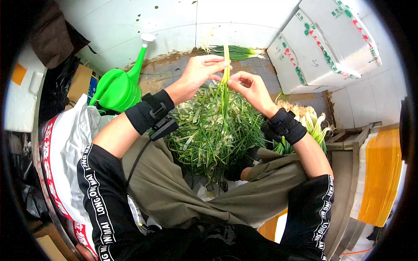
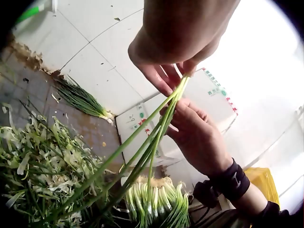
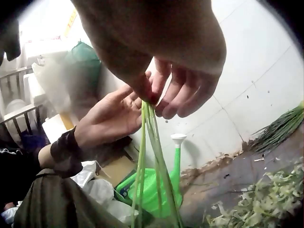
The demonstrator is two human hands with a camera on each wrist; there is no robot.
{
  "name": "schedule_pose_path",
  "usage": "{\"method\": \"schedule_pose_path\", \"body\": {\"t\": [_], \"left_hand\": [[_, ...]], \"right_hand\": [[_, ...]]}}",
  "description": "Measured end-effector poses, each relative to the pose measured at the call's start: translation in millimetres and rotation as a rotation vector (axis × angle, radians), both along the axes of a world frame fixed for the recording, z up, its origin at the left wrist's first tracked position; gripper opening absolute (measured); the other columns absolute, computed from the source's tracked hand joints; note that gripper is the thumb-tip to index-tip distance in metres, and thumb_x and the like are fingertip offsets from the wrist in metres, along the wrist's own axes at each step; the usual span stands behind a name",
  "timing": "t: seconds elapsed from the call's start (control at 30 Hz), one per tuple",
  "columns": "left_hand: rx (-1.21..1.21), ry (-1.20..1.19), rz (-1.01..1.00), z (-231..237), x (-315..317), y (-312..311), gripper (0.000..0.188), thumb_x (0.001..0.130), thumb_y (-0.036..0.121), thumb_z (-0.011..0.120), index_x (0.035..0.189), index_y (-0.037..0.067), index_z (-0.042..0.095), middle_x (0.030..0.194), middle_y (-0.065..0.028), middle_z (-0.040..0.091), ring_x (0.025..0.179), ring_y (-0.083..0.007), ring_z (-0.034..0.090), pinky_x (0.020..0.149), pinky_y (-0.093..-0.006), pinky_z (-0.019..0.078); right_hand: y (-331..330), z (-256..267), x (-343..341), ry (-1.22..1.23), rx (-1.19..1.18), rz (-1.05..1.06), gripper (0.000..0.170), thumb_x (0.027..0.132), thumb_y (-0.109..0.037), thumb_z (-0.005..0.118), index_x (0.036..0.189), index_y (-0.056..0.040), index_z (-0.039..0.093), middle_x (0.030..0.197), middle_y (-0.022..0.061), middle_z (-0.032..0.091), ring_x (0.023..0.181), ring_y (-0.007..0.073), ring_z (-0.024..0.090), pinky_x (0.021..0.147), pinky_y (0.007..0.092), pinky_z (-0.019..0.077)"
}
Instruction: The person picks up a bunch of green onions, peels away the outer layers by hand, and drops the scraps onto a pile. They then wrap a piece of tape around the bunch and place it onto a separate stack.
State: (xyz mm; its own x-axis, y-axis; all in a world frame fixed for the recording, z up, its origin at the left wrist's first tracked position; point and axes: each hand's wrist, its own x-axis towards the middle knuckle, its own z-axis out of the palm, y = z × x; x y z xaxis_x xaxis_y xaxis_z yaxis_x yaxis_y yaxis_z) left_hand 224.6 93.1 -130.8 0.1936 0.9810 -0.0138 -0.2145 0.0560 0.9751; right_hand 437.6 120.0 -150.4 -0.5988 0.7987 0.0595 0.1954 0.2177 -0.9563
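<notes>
A pale-stemmed green onion hangs upright in front of me, its white end up and its long green leaves trailing down. My left hand pinches the stem from the left. From the right, my right hand pinches it slightly lower, thumb and forefinger together. In the left wrist view several leaves fan downward below the fingers. Beneath both hands lies a big heap of loose green leaves and pale peelings. Bundled green onions with roots lie right of the heap, and a smaller bunch lies by the wall.
A green watering can stands at the left near the tiled wall. White foam boxes are stacked at the back right. A white plastic bag with red print is beside my left arm, and a metal frame stands on the right.
</notes>
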Motion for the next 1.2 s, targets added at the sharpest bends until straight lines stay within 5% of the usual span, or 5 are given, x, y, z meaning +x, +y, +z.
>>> {"method": "schedule_pose_path", "body": {"t": [0.53,0.7,0.93,1.07,1.2], "left_hand": [[-0.028,0.024,0.037,3,-4,2,0.031,0.098,0.024,0.06,0.12,0.002,0.064,0.108,-0.0086,0.07,0.097,-0.0132,0.066,0.083,-0.027,0.0524],[-0.036,-0.002,0.063,5,-11,3,0.034,0.098,0.025,0.06,0.12,-0.001,0.064,0.11,-0.01,0.07,0.099,-0.0143,0.066,0.086,-0.0285,0.0523],[-0.03,-0.039,0.104,6,-31,2,0.037,0.099,0.026,0.06,0.125,0.0,0.061,0.117,-0.0105,0.067,0.109,-0.0159,0.062,0.094,-0.0316,0.049],[-0.057,0.02,0.1,5,-31,0,0.039,0.098,0.028,0.06,0.127,0.001,0.06,0.118,-0.0104,0.067,0.111,-0.0163,0.061,0.094,-0.0316,0.0486],[-0.034,0.011,0.015,-5,-22,2,0.04,0.098,0.027,0.061,0.127,0.0,0.06,0.112,-0.0101,0.068,0.103,-0.0155,0.065,0.091,-0.0293,0.0501]], "right_hand": [[0,-8,8,-0.035,0.01,-0.022,0.02,0.092,-0.02,0.069,0.099,-0.0017,0.071,0.087,0.0039,0.07,0.077,0.0088,0.062,0.072,0.0284,0.0516],[9,-17,27,-0.541,0.392,-0.079,0.019,0.078,-0.01,0.074,0.097,-0.01,0.073,0.081,0.0105,0.067,0.074,0.0193,0.065,0.069,0.0311,0.0517],[12,-23,41,-0.662,0.139,-0.035,0.013,0.072,-0.01,0.075,0.083,-0.0049,0.071,0.071,0.0083,0.068,0.067,0.0189,0.067,0.065,0.0307,0.0529],[12,-37,59,-0.792,0.274,0.317,0.06,0.072,-0.028,0.084,0.122,-0.006,0.059,0.147,0.028,0.041,0.138,0.0365,0.04,0.115,0.042,0.0306],[9,-5,36,-0.402,0.316,0.008,0.043,0.085,-0.025,0.076,0.119,-0.0044,0.062,0.121,0.016,0.062,0.093,0.0241,0.068,0.083,0.0347,0.054]]}}
